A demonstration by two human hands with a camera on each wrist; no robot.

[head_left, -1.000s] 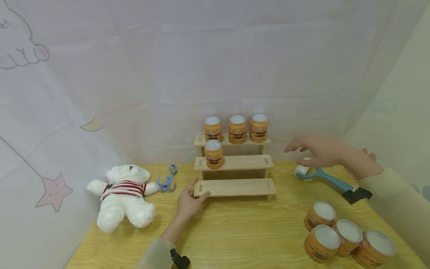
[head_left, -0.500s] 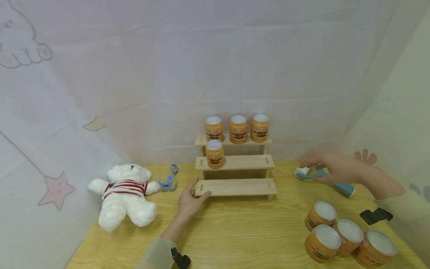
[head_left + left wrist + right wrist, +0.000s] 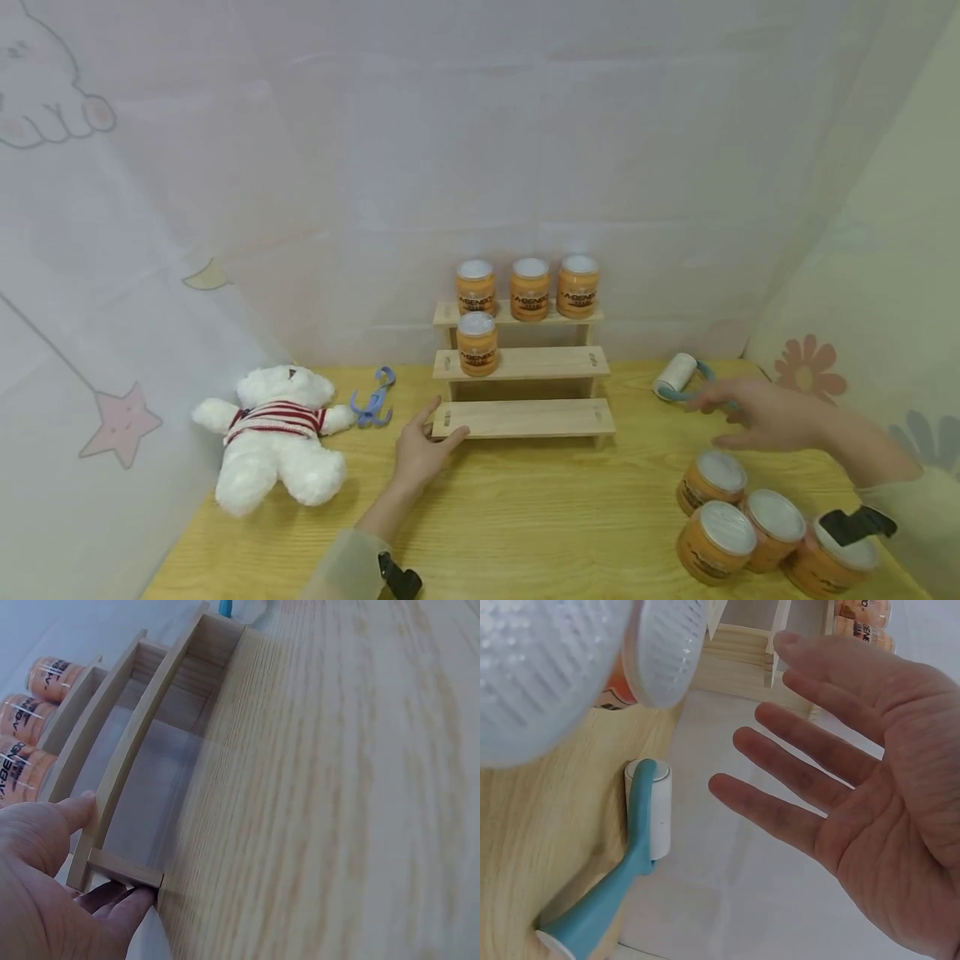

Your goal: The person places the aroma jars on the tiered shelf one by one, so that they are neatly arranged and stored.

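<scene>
My left hand (image 3: pixel 422 454) holds the left end of a three-tier wooden shelf (image 3: pixel 528 419). In the left wrist view its thumb lies on the lowest board and the other fingers bend round the side leg (image 3: pixel 124 868). On the top tier stand three orange cans (image 3: pixel 530 292) with pale lids; another orange can (image 3: pixel 477 348) is on the middle tier's left. My right hand (image 3: pixel 776 417) hovers over the table at right, just behind a cluster of several orange cans (image 3: pixel 716 546). The right wrist view shows its fingers spread, with nothing in the palm.
A lint roller (image 3: pixel 677 375) with a blue handle lies behind the right hand, which partly covers it. At left sit a white teddy bear (image 3: pixel 279 433) in a striped top and a blue-purple hook (image 3: pixel 372 400). A printed cloth (image 3: pixel 420 167) hangs behind the table.
My right hand has come away from near the shelf, to the right and towards me, past the lint roller to the loose cans. My left hand stays on the shelf.
</scene>
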